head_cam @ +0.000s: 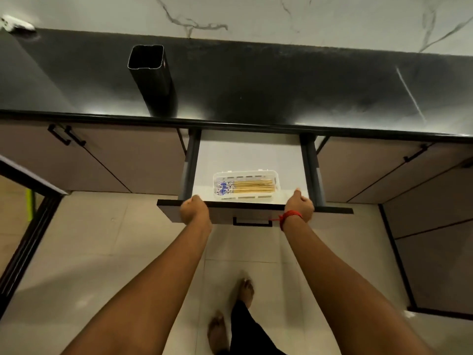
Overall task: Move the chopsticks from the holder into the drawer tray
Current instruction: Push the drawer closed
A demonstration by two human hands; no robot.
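Several wooden chopsticks with blue-patterned ends lie flat in a white slotted tray inside the open drawer. The tall dark holder stands upright on the black countertop above the drawer's left side, and nothing shows in its mouth. My left hand grips the drawer front's top edge at the left. At the right end of that same edge, my right hand, with a red thread on the wrist, is closed over it.
The black countertop runs the full width under a marbled wall. Closed cabinet doors with black handles flank the drawer. A black drawer handle sits between my wrists. My bare feet stand on the tiled floor below.
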